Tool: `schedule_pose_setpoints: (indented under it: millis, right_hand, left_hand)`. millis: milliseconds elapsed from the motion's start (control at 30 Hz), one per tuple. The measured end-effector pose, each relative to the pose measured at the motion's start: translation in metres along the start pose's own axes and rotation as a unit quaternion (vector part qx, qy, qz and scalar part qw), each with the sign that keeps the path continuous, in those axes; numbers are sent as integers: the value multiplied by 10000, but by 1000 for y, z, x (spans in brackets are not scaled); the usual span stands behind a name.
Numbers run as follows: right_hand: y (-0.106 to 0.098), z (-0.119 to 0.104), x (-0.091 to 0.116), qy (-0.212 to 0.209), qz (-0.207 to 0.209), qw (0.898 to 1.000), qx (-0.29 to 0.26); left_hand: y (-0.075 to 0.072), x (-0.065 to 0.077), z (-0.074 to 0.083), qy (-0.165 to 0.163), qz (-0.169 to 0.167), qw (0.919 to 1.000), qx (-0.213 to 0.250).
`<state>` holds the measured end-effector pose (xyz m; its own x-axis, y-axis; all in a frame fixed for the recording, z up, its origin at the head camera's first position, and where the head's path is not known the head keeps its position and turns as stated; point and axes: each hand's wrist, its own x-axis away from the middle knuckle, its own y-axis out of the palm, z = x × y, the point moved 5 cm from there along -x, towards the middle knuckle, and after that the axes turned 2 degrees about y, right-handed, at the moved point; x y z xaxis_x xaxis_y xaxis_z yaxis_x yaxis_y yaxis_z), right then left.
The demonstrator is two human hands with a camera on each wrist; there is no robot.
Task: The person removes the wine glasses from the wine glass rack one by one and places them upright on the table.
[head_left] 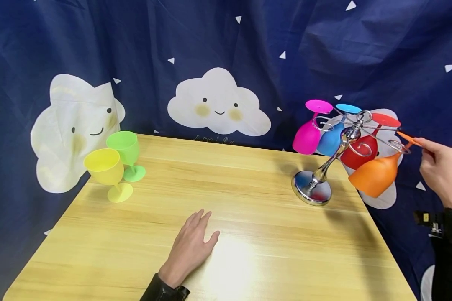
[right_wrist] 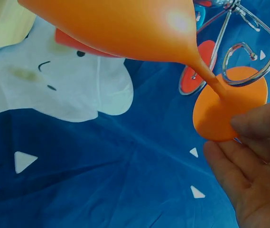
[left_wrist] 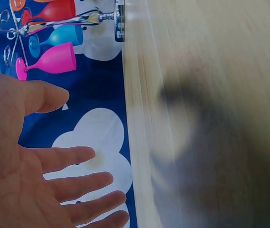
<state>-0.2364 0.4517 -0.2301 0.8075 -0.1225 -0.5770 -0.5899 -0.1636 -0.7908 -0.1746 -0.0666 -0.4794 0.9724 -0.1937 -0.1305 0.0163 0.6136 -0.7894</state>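
Orange goblet (head_left: 376, 176) — thin disc foot (right_wrist: 214, 119) in right-hand grip (head_left: 445, 169)

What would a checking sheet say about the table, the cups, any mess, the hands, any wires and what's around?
Surface: pale wooden table with a patch of glare.
Job's things: pink cup, blue cup and red cup hang upside down on the rack; orange cup tilts mouth-down at the rack's right; yellow cup and green cup stand upright on the table's left.
Clutter: nothing seen.
Hands: right hand pinches the orange cup's foot; left hand is over the table, holding nothing.
Cables: nothing seen.
Surroundings: dark blue cloth with white triangles and smiling clouds.
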Motion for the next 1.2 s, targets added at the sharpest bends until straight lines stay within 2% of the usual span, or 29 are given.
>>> schedule_pose_setpoints:
  millis: [267, 400, 500, 667, 733, 867, 1000, 1200]
  right_hand:
    - [1, 11, 26, 293, 357, 9969, -641]
    - [4, 15, 41, 715, 382, 9948, -612]
    - [8, 17, 54, 1105, 163, 9923, -531]
    - [13, 17, 77, 1509, 19, 9877, -402]
    - [15, 17, 85, 1663, 150, 9855, -289]
    - [25, 14, 102, 1995, 511, 9779, -356]
    - [39, 10, 120, 2172, 875, 9694, -732]
    - [64, 7, 141, 2716, 690, 9520, -1229]
  left_hand:
    - [0, 2, -1, -63, -8, 10000, 64]
    - [1, 3, -1, -100, -48, 9999, 73]
    - [1, 3, -2, -124, -72, 9999, 71]
    - [1, 4, -3, -137, -82, 9998, 67]
    - [1, 4, -3, -133, -87, 9998, 70]
    - [2, 4, -3, -135, -98, 9998, 100]
    - [3, 4, -3, -146, -139, 9997, 107]
    - [3, 3, -3, -160, -142, 9997, 99]
